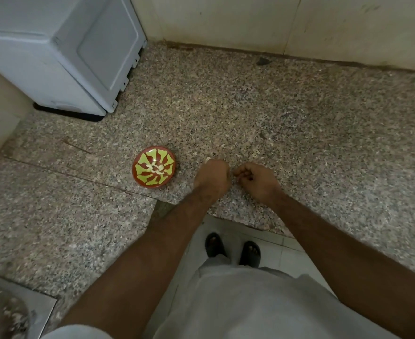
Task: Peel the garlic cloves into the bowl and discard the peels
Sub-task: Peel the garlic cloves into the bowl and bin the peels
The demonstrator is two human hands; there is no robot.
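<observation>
From the head view, we see the bowl (154, 167) sitting on the speckled stone counter (250, 106), just to the left of the two hands; we judge it sits that near so a finished clove only has a short way to go. Several pale peeled cloves (155, 168) already lie at its centre, so the task looks partly done.

The left hand (212, 174) is curled into a loose fist above the counter, with a small pale scrap (209, 159) showing at its far edge; we cannot tell whether it is a clove or a peel, nor whether the fingers pinch it. The right hand (256, 178) is also curled, fingertips turned toward the left hand as if working something between them; what it holds, if anything, is hidden.

A white appliance (62, 52) stands at the back left, well apart.
</observation>
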